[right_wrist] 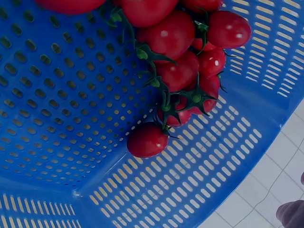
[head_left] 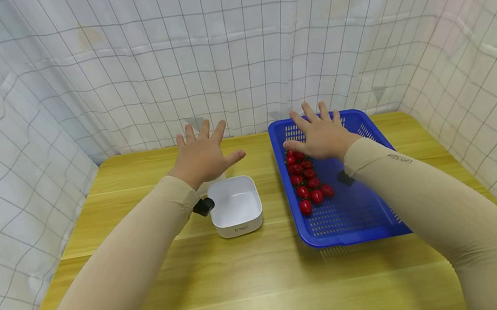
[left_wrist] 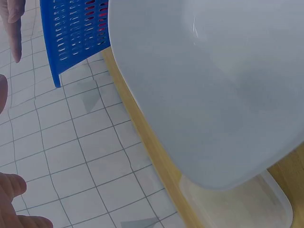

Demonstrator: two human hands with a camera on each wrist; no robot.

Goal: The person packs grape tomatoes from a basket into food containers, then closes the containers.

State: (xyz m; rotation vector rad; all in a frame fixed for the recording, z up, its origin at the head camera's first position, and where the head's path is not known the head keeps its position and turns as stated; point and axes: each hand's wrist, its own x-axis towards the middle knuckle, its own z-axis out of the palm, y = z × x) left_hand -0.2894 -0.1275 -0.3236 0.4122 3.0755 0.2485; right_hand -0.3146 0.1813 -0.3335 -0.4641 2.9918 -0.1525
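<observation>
My left hand is held with fingers spread, above and behind a white square container, holding nothing. The container's inside is bare in the head view. Behind it a pale, see-through lid-like piece lies on the table, mostly hidden by my left wrist in the head view. Over the far part of a blue plastic basket my right hand spreads its fingers and holds nothing. Several red cherry tomatoes with green stems lie along the basket's left side.
The wooden table carries the container left of the middle and the slotted basket on the right. White curtains with a dark grid surround the table at the back and both sides. A small black camera sits at my left wrist.
</observation>
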